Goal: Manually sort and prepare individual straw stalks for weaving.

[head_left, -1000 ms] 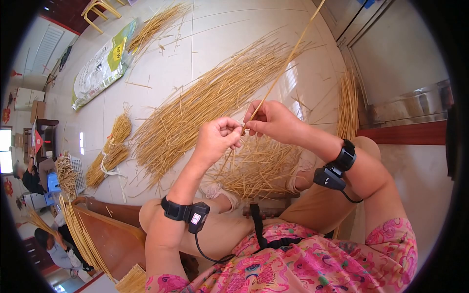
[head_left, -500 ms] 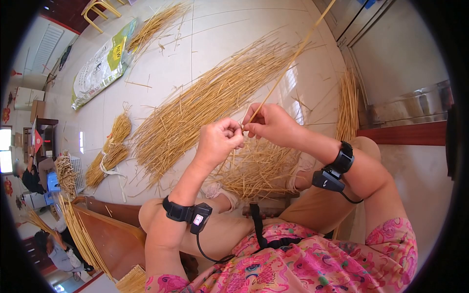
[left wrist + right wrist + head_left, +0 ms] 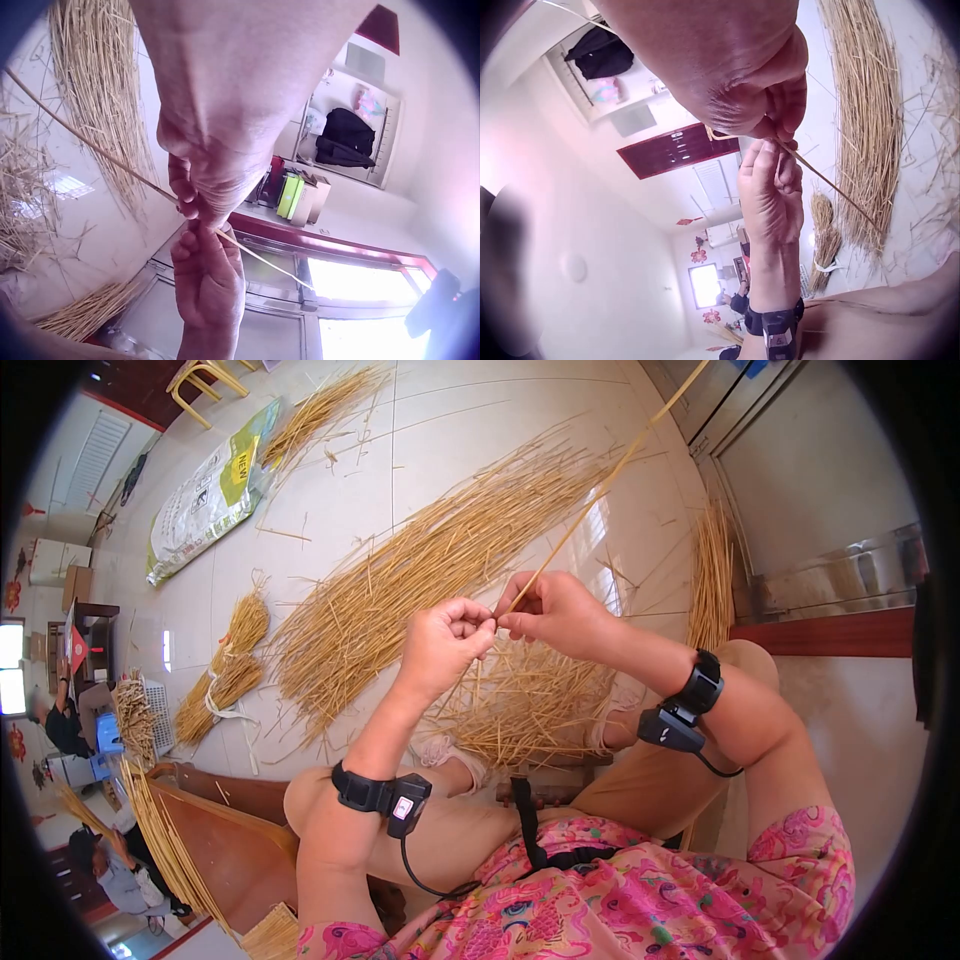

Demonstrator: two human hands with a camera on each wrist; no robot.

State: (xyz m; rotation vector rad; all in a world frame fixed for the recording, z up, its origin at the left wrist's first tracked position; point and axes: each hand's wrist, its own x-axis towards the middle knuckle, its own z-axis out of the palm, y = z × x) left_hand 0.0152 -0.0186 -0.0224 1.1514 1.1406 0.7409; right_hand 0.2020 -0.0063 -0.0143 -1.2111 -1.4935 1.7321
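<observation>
In the head view a long thin straw stalk [image 3: 620, 468] slants up and to the right from the two hands. My left hand [image 3: 447, 645] pinches it with curled fingers near its lower part. Right beside it, fingertips nearly touching, my right hand [image 3: 556, 612] pinches the same stalk. In the left wrist view the stalk [image 3: 112, 159] passes into the fingertips, and my right hand [image 3: 210, 289] is below my left hand [image 3: 214, 150]. The right wrist view shows the stalk [image 3: 832, 184] running down from the meeting fingers.
A wide spread of straw [image 3: 410, 580] lies on the floor, with a loose heap [image 3: 530, 705] between the feet. Left are a tied bundle [image 3: 235, 650], a sack [image 3: 215, 495] and a wooden box [image 3: 225, 850]. More straw [image 3: 711, 580] stands right, by the door.
The upper part of the stalk has swung to the right. Both hands keep pinching it close together, with only slight shifts of the fingers.
</observation>
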